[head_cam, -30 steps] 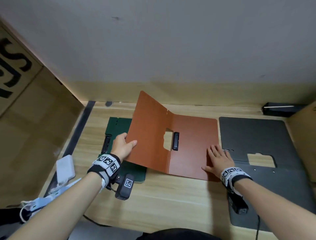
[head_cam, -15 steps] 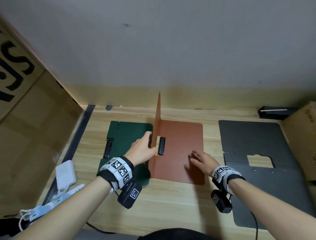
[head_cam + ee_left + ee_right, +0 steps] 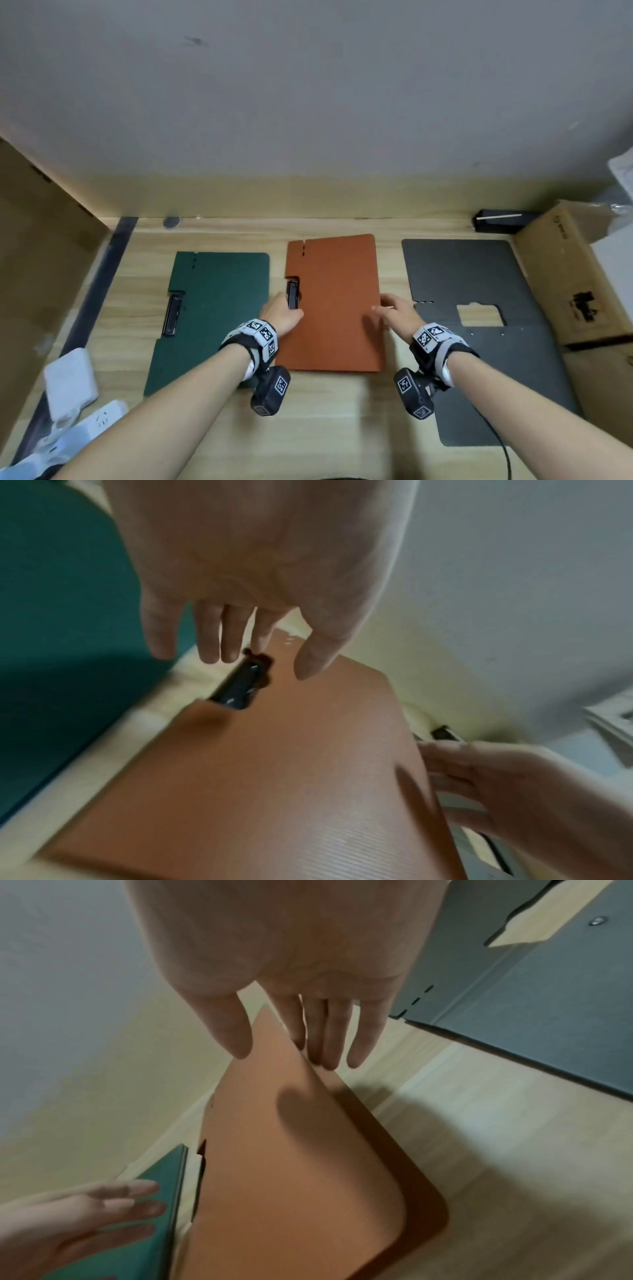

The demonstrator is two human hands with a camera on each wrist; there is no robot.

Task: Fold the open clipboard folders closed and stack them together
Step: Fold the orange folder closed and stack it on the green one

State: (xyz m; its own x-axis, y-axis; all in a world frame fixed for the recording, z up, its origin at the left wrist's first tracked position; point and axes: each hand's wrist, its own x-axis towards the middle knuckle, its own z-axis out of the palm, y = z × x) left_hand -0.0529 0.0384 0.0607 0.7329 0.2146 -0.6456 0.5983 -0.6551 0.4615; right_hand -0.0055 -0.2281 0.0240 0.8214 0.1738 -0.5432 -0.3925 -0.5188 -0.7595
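The orange folder (image 3: 335,308) lies folded shut in the middle of the wooden desk, its black clip (image 3: 293,298) showing in the notch on its left edge. My left hand (image 3: 281,310) hovers at that edge with straight fingers (image 3: 212,653) above the clip (image 3: 240,688). My right hand (image 3: 394,308) is at the folder's right edge: thumb (image 3: 236,1042) over the cover (image 3: 291,1150), fingers beside the rim. The cover sits slightly raised there. A green folder (image 3: 212,308) lies shut to the left. A grey folder (image 3: 479,274) lies open flat to the right.
A cardboard box (image 3: 575,274) stands at the right desk edge, with a black device (image 3: 500,221) behind it by the wall. A white charger (image 3: 70,383) and a power strip lie at the front left. A cardboard panel borders the left side.
The orange cover went from upright to flat over its right half. My left hand followed it down to the clip edge. My right hand slid out to the right rim.
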